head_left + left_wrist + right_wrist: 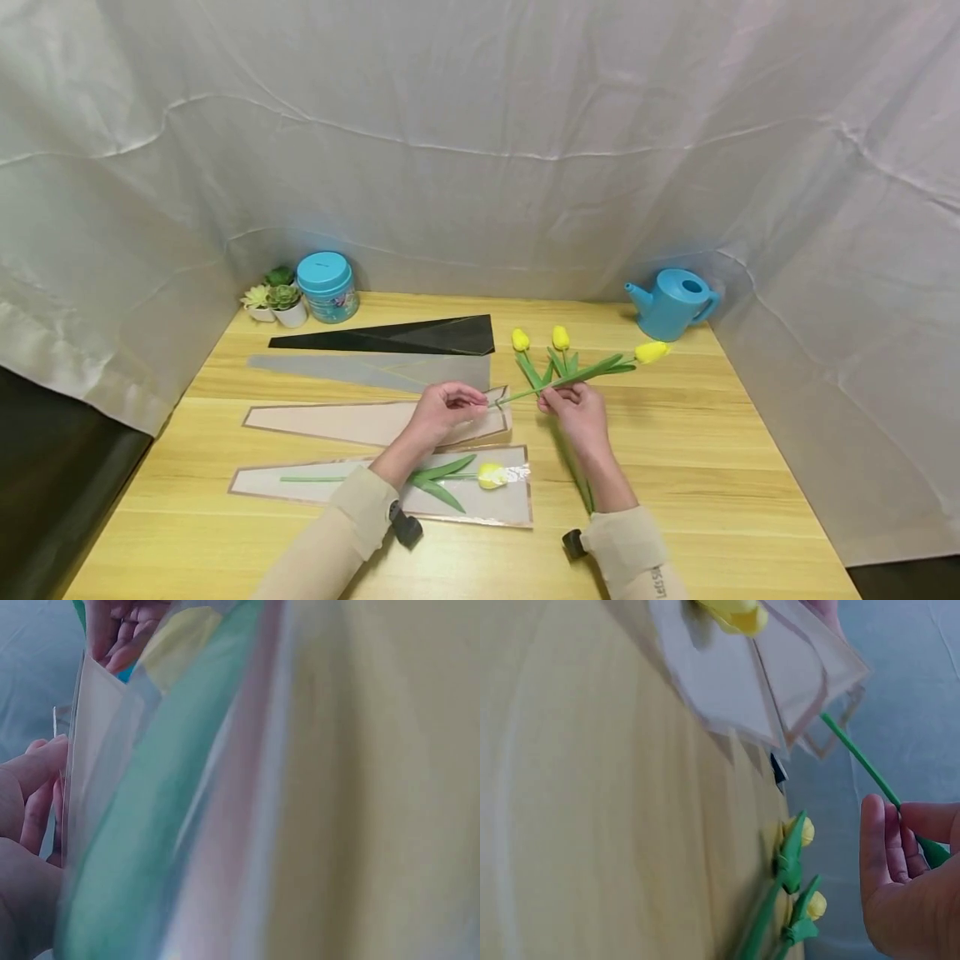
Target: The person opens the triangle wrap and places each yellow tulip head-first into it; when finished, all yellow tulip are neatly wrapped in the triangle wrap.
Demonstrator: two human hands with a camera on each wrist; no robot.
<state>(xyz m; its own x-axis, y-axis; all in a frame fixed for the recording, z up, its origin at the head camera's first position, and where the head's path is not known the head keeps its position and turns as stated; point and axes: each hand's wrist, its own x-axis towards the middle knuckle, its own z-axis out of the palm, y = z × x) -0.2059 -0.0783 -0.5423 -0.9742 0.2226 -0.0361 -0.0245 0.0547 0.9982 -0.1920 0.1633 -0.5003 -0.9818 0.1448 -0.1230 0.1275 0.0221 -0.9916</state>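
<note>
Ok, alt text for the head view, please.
Both hands hold one yellow tulip by its stem: left hand at the sleeve mouth, right hand further along. Two tulips lie behind on the wooden table.

blue watering can (672,302), teal jar (326,286), potted succulents (274,302), black sleeve (405,337)

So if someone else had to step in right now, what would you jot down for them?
Left hand pinches the open mouth of an empty paper sleeve.
Right hand holds a yellow tulip by its stem, stem end at that mouth.
Done: one tulip already sits in the nearest sleeve.
Left: probably slide this tulip in; two more tulips and the grey sleeve and black sleeve wait behind.
</note>
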